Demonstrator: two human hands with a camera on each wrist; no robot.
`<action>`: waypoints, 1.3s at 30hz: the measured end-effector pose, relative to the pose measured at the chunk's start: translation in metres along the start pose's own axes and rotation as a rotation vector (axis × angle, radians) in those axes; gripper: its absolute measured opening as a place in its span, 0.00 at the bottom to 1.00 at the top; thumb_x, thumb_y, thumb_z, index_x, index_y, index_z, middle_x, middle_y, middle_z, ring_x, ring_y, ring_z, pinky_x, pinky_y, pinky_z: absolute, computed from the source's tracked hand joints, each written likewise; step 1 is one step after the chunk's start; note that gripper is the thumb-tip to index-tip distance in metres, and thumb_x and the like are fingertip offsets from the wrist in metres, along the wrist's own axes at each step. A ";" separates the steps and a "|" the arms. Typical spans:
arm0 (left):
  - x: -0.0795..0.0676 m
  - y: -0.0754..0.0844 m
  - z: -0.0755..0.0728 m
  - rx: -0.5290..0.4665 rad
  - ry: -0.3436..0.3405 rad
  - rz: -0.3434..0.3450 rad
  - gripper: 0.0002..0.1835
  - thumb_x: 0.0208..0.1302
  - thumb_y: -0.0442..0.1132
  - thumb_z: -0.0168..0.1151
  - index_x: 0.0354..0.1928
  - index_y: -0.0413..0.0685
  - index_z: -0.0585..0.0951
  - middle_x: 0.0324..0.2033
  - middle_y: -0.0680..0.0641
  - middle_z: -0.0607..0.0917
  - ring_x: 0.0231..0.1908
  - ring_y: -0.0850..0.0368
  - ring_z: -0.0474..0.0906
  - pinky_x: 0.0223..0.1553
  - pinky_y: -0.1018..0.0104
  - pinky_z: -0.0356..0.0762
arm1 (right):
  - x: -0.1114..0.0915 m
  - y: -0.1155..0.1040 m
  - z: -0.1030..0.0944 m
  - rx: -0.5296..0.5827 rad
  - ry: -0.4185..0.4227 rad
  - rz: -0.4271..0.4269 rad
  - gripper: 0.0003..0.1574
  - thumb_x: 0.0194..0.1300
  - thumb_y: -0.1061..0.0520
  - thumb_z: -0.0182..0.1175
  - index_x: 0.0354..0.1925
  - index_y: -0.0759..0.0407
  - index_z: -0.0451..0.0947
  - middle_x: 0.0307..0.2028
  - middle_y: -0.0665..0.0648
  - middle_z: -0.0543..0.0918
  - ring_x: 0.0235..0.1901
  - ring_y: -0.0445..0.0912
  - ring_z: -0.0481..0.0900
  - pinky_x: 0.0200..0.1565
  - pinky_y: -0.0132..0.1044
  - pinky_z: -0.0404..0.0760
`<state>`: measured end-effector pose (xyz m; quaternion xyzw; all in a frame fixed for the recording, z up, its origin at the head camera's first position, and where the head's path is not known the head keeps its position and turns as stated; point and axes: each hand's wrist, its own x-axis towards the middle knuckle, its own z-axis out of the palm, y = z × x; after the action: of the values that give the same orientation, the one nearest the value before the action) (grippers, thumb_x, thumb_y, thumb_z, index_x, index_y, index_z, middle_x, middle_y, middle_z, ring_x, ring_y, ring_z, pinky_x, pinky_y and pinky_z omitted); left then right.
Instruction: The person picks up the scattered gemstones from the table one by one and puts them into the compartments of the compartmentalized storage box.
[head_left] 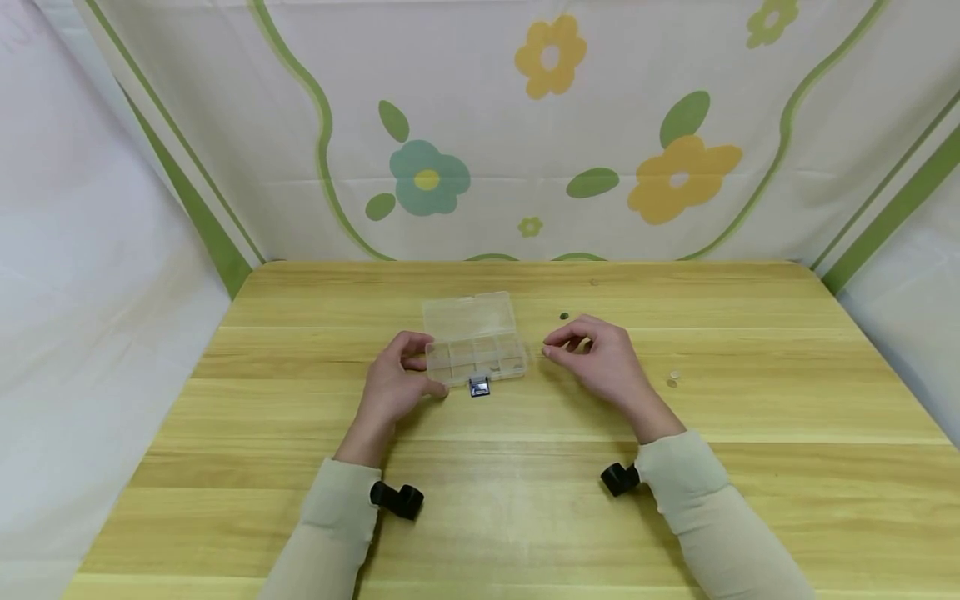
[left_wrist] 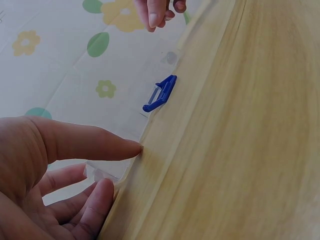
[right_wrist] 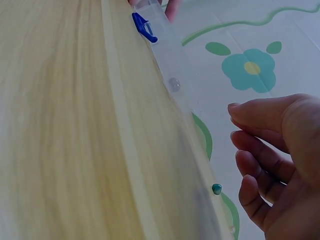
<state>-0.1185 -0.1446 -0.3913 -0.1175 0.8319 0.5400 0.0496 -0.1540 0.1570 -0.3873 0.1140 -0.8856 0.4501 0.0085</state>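
A clear plastic compartment box with its lid laid back sits on the table, its blue latch at the front. My left hand holds the box's left end, thumb at the front edge and fingers round the side. A clear round bead shows in the compartment at the right end. Just right of the box is my right hand, thumb and index fingertips together and the other fingers curled; I cannot tell whether something tiny is between the tips. Behind it lies a small dark green bead.
A small clear piece lies on the wooden table to the right of my right hand. Another tiny piece is near the table's back edge. A flowered cloth hangs behind the table.
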 end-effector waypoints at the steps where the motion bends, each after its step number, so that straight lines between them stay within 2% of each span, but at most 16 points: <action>1: 0.000 0.000 0.000 0.000 0.000 0.000 0.41 0.47 0.22 0.79 0.66 0.52 0.80 0.64 0.45 0.83 0.57 0.45 0.80 0.57 0.52 0.79 | -0.001 0.001 -0.001 -0.002 0.000 0.004 0.05 0.68 0.52 0.75 0.42 0.48 0.92 0.42 0.48 0.89 0.42 0.46 0.82 0.43 0.34 0.80; 14: 0.000 -0.002 0.000 0.008 0.005 0.011 0.41 0.47 0.22 0.79 0.66 0.52 0.80 0.64 0.44 0.84 0.57 0.45 0.81 0.57 0.51 0.79 | -0.010 0.017 -0.020 -0.012 -0.009 0.065 0.09 0.69 0.44 0.75 0.43 0.45 0.92 0.43 0.50 0.89 0.44 0.46 0.82 0.46 0.32 0.79; 24: 0.001 -0.003 0.000 0.003 0.000 0.015 0.40 0.47 0.23 0.79 0.66 0.52 0.80 0.64 0.45 0.83 0.58 0.45 0.80 0.58 0.50 0.79 | -0.017 0.028 -0.037 -0.030 0.004 0.078 0.11 0.69 0.43 0.74 0.45 0.46 0.92 0.44 0.50 0.89 0.42 0.46 0.82 0.42 0.32 0.81; 34: 0.002 -0.002 0.000 -0.003 0.000 0.009 0.41 0.47 0.22 0.78 0.66 0.53 0.80 0.65 0.46 0.84 0.57 0.45 0.80 0.56 0.53 0.78 | -0.022 0.040 -0.050 -0.086 0.033 0.097 0.11 0.69 0.43 0.74 0.45 0.45 0.92 0.45 0.49 0.89 0.43 0.47 0.81 0.42 0.31 0.80; 39: 0.001 -0.002 0.000 0.010 0.005 0.006 0.41 0.46 0.22 0.79 0.65 0.52 0.80 0.63 0.46 0.84 0.57 0.46 0.80 0.54 0.59 0.77 | -0.026 0.044 -0.057 -0.111 0.019 0.121 0.13 0.70 0.42 0.73 0.46 0.47 0.91 0.45 0.51 0.89 0.42 0.48 0.81 0.42 0.32 0.80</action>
<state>-0.1195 -0.1451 -0.3932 -0.1161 0.8351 0.5357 0.0464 -0.1424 0.2326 -0.3919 0.0555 -0.9143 0.4011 -0.0041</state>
